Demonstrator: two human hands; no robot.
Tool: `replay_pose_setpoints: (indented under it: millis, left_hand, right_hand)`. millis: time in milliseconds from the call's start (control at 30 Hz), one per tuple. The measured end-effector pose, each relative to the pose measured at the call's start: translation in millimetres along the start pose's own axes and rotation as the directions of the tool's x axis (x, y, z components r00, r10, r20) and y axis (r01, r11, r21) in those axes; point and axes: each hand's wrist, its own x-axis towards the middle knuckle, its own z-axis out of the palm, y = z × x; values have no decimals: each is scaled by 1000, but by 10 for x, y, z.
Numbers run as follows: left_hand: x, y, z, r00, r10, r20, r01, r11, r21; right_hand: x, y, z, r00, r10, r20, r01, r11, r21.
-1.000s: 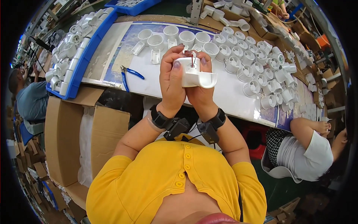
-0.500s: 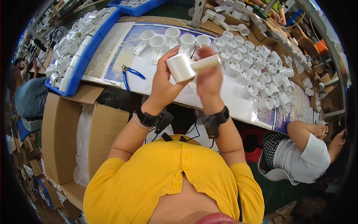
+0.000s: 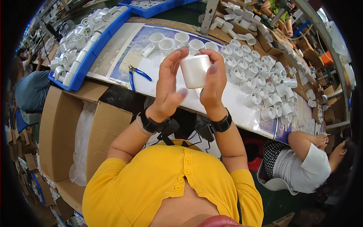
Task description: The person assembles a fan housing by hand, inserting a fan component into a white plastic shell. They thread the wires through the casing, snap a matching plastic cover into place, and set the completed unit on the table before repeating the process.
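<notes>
Above the near edge of the table I hold a glossy white plastic cup (image 3: 194, 73), its closed end tilted up. My right hand (image 3: 214, 81) grips it from the right, thumb on the near side and fingers round the back. My left hand (image 3: 166, 85) is beside it on the left, fingers stretched and thumb apart; whether its fingertips touch the cup, I cannot tell. Behind my hands stand several white cups (image 3: 166, 47), some with side arms. Blue-handled cutting pliers (image 3: 143, 74) lie on the table to the left.
Many white cups (image 3: 251, 70) crowd the table's right side. On the left are a blue crate (image 3: 80, 75) heaped with white parts and an open cardboard box (image 3: 107, 140) with a plastic liner. A person in a white shirt (image 3: 302, 166) sits at right; a metal post (image 3: 209, 17) rises behind.
The cup has turned, and its side arm is now out of sight. My right hand has closed round it, while my left hand has loosened and spread at its left side.
</notes>
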Motion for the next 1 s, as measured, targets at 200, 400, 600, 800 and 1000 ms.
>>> replay_pose_setpoints:
  millis: [200,400,600,800,1000]
  left_hand:
    - [62,-156,57,977,-29,-211,19,999,-47]
    - [79,-247,2,964,-34,-264,59,994,87]
    - [167,-209,-198,989,88,-118,-61,973,222]
    - [148,-189,-267,995,97,-18,-80,897,434]
    - [73,-335,-231,981,-102,-166,129,978,163]
  right_hand:
    - [-73,-155,349,976,211,-47,-182,917,355]
    - [-112,16,437,960,263,-96,-215,914,345]
    - [12,76,246,920,357,161,-378,706,598]
    - [-80,99,259,991,19,133,-31,995,90]
    - [-57,127,254,973,232,10,-222,918,329]
